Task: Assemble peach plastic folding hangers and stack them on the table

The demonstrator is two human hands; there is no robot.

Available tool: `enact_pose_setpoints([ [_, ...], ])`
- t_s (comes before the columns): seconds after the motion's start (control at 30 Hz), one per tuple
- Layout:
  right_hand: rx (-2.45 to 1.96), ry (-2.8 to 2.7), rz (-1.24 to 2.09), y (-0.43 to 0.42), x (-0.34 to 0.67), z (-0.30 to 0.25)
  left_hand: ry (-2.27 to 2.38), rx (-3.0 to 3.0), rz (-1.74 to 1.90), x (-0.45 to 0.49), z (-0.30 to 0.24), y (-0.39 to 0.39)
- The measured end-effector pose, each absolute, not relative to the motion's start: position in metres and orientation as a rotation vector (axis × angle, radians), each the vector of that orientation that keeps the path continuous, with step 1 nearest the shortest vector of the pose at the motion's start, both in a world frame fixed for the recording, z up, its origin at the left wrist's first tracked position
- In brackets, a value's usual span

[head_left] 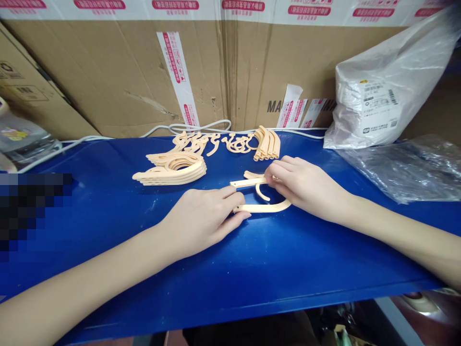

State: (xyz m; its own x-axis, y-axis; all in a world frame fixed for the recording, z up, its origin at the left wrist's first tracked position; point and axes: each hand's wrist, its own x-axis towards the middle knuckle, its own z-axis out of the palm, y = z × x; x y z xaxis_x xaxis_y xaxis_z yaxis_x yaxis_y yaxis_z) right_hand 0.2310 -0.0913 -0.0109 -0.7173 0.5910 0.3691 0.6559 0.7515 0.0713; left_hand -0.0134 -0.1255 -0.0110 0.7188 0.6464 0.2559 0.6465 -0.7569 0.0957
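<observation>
My left hand [205, 216] is closed on the left end of a cream plastic folding hanger [264, 208], its thumb and fingers pinching near a small hole. My right hand [306, 187] grips the same hanger at its bent right side, fingers wrapped over the upper bar. A curved hook [263, 193] shows between the two bars. Behind my left hand lies a stack of folded cream hangers [173, 175]. Farther back are loose hooks [194, 142], several ring-like hook pieces [237, 143] and a bundle of curved hanger arms [267, 144].
A blue-covered table [234, 278] carries everything. Cardboard boxes [126, 72] stand along its back, with a white cable [154, 129] in front. To the right are a white plastic bag [374, 96] and a clear plastic bag [406, 168]. A transparent container [27, 139] stands at far left.
</observation>
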Motion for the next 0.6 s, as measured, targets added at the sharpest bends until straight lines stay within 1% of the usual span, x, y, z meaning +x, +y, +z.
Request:
enact_pose_setpoints([
  [0.13,-0.956,-2.624,-0.269,-0.0917,0.232,-0.0103,-1.069,-2.872,-0.426,-0.0131,-0.0114,-0.1232],
  [0.37,-0.974,-2.582,-0.13,-0.0911,0.2329,-0.0104,-1.084,-2.857,-0.497,-0.0135,-0.012,-0.1214],
  [0.6,-0.957,-2.614,-0.171,-0.0919,0.2322,-0.0102,-1.047,-2.91,-0.502,-0.0139,-0.0117,-0.1209],
])
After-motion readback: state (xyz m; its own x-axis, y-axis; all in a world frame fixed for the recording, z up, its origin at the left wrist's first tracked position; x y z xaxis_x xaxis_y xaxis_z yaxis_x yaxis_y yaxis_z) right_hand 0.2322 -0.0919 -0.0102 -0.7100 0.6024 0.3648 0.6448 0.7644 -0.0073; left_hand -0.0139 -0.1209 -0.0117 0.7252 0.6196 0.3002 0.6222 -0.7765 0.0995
